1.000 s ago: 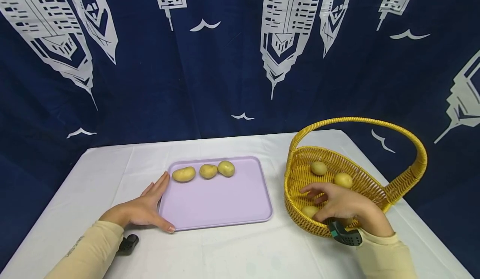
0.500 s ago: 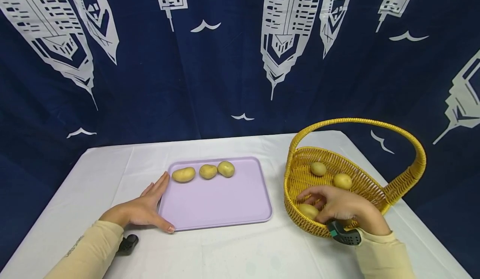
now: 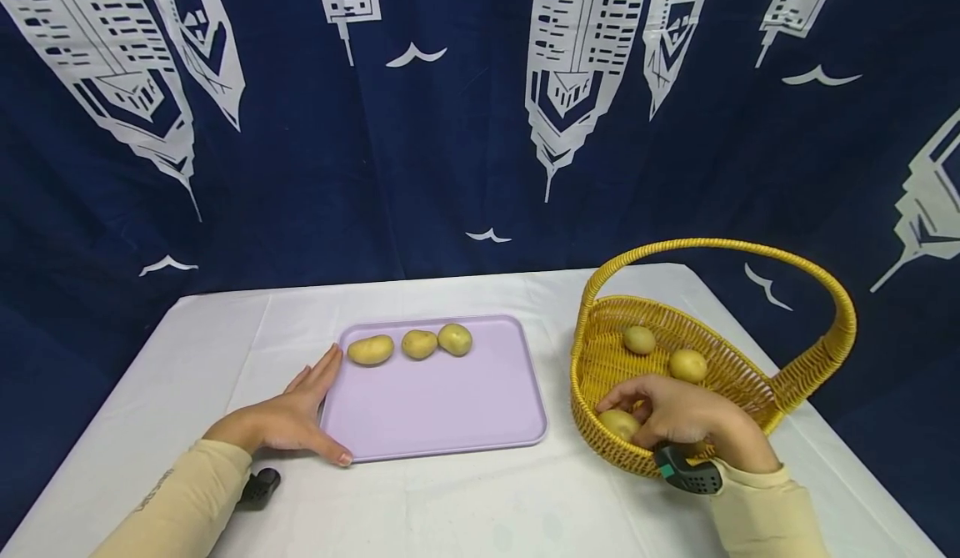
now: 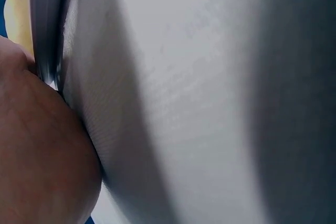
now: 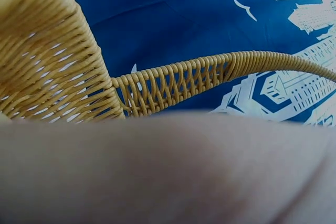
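While the left hand (image 3: 296,416) rests with thumb and fingers spread at the tray (image 3: 442,408), the right hand (image 3: 682,408) is inside the basket (image 3: 626,457). Its curled fingers and thumb pinch a potato (image 3: 617,424), which lies between them.

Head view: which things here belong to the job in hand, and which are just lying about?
Part of the job, it seems:
wicker basket
right hand, curled on a potato inside it
lilac tray, bearing three potatoes
left hand, touching its edge

Just there:
white tablecloth
navy printed backdrop
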### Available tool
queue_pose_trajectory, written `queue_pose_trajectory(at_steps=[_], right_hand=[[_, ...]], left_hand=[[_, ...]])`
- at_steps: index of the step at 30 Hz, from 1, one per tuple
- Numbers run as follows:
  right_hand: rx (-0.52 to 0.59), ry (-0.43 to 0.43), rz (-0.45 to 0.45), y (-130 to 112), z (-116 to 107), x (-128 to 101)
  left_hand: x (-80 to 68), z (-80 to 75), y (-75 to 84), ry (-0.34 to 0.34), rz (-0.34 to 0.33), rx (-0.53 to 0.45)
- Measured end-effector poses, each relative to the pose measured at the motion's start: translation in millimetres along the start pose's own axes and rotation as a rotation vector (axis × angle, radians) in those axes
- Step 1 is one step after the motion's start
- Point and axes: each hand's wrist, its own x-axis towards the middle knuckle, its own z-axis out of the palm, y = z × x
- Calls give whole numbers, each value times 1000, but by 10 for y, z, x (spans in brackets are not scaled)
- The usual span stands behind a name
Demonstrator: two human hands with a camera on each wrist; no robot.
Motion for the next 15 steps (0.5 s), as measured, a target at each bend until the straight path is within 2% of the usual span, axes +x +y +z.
queue_pose_trajectory(at_steps=[15], right_hand=[[-110, 27, -34, 3, -3, -4]], left_hand=[[-10, -13, 19, -5, -11, -2]])
